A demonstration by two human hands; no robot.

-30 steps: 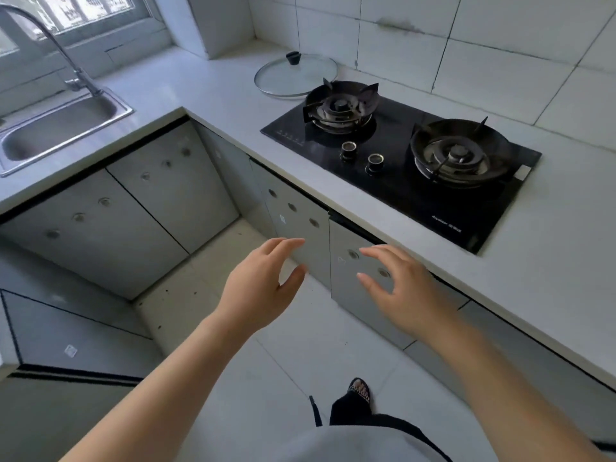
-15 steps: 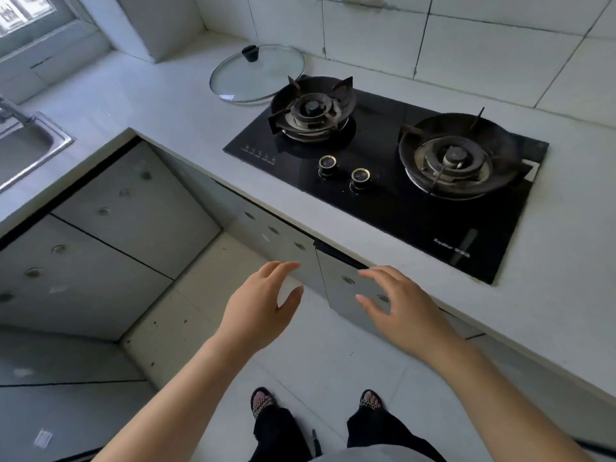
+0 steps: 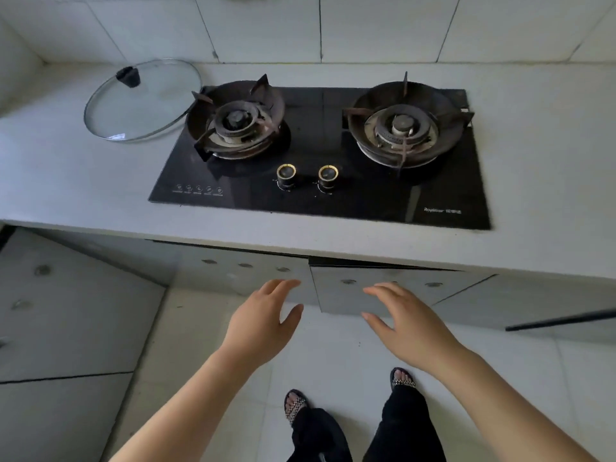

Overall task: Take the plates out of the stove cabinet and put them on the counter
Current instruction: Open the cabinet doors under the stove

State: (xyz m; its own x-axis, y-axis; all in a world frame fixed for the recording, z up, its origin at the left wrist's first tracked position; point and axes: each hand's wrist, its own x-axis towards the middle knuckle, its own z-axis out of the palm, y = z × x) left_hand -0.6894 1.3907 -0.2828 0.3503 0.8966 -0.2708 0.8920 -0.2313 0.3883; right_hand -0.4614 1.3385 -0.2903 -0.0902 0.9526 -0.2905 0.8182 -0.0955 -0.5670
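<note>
The stove cabinet sits under the black two-burner stove (image 3: pixel 320 155). Its left door (image 3: pixel 246 275) is closed; its right door (image 3: pixel 376 291) stands slightly ajar at the top edge. No plates show; the cabinet's inside is hidden. My left hand (image 3: pixel 263 321) hovers open in front of the seam between the doors, fingers spread, holding nothing. My right hand (image 3: pixel 406 321) hovers open just in front of the right door, also holding nothing. Neither hand visibly touches a door. The grey counter (image 3: pixel 83 188) runs around the stove.
A glass pot lid (image 3: pixel 143 101) with a black knob lies on the counter left of the stove. More cabinet doors (image 3: pixel 73 311) line the left side. My feet in sandals (image 3: pixel 296 405) stand on the tiled floor below. Tiled wall behind.
My view has swung to face the stove squarely; the sink has left the frame. Both hands stay open and have come closer to the cabinet doors.
</note>
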